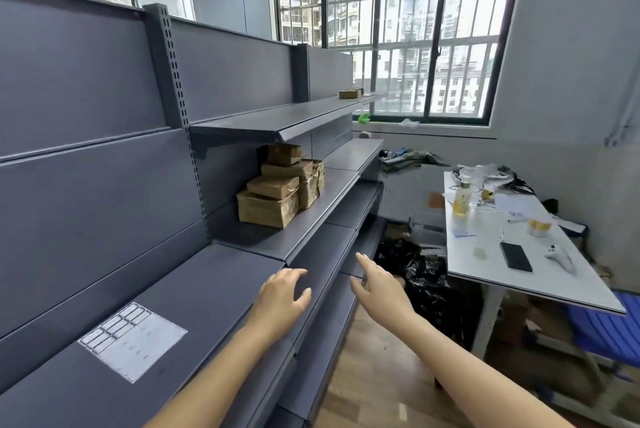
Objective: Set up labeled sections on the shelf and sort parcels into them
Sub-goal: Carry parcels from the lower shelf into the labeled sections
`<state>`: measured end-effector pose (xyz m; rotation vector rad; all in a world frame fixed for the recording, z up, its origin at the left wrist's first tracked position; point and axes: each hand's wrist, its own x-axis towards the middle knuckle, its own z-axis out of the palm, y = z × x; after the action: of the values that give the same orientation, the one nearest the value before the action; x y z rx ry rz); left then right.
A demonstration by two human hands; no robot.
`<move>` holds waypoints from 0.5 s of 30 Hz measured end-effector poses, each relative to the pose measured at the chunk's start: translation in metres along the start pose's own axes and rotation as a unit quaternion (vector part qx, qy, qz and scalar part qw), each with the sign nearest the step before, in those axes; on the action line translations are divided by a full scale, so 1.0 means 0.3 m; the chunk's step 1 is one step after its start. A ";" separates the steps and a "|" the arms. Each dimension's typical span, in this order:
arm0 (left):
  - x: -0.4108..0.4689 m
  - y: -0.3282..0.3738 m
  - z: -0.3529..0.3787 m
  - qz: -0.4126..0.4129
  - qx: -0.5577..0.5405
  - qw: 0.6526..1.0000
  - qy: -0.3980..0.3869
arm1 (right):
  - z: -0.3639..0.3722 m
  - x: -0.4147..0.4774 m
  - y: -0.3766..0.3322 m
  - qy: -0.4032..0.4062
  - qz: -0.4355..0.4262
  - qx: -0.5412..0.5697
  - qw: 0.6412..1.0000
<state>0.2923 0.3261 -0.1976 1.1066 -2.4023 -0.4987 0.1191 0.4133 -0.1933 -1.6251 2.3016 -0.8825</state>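
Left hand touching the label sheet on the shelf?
Apart. The head view shows the left hand at the front edge of the shelf, with a wide stretch of bare shelf between it and the label sheet.

Left hand [281, 298], right hand [378, 285] bare; forearms bare to frame edge.

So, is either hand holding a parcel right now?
No, the left hand and right hand are both empty by the shelf edge, while the parcels sit stacked farther along.
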 end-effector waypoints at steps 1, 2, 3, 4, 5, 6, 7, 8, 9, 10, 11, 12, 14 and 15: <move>0.036 -0.003 0.014 -0.002 -0.003 1.000 -0.001 | 0.005 0.031 0.017 -0.001 -0.001 0.001 1.000; 0.073 -0.006 0.028 -0.005 -0.006 1.000 -0.002 | 0.011 0.061 0.032 -0.003 -0.001 0.000 1.000; 0.110 -0.011 0.042 -0.005 -0.007 1.000 -0.003 | 0.018 0.094 0.047 -0.005 -0.003 -0.001 1.000; 0.153 -0.017 0.057 -0.006 -0.007 1.000 -0.002 | 0.023 0.131 0.063 -0.007 -0.005 -0.003 1.000; 0.196 -0.025 0.072 -0.006 -0.008 1.000 -0.001 | 0.029 0.172 0.077 -0.010 -0.004 -0.005 1.000; 0.243 -0.036 0.087 -0.006 -0.008 1.000 0.000 | 0.033 0.216 0.090 -0.012 -0.004 -0.007 1.000; 0.293 -0.049 0.101 -0.008 -0.008 1.000 0.002 | 0.036 0.265 0.102 -0.014 -0.005 -0.009 1.000; 0.347 -0.065 0.114 -0.010 -0.008 1.000 0.005 | 0.038 0.319 0.113 -0.013 -0.009 -0.013 1.000; 0.407 -0.081 0.125 -0.012 -0.007 1.000 0.009 | 0.040 0.379 0.125 -0.013 -0.015 -0.020 1.000; 0.471 -0.099 0.134 -0.013 -0.008 1.000 0.015 | 0.041 0.445 0.136 -0.014 -0.020 -0.025 0.999; 0.538 -0.116 0.140 -0.015 -0.008 1.000 0.019 | 0.043 0.517 0.147 -0.013 -0.026 -0.028 0.999; 0.607 -0.132 0.143 -0.015 -0.009 1.000 0.024 | 0.044 0.595 0.155 -0.012 -0.033 -0.031 0.999; 0.743 -0.167 0.146 -0.020 -0.014 0.999 0.036 | 0.046 0.752 0.166 -0.010 -0.044 -0.028 0.999; 0.826 -0.191 0.141 -0.021 -0.011 0.999 0.040 | 0.051 0.849 0.168 -0.011 -0.049 -0.025 0.998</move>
<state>0.1615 0.1038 -0.2006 1.1482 -2.3030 -0.4854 -0.0109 0.1880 -0.1883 -1.7733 2.2644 -0.8294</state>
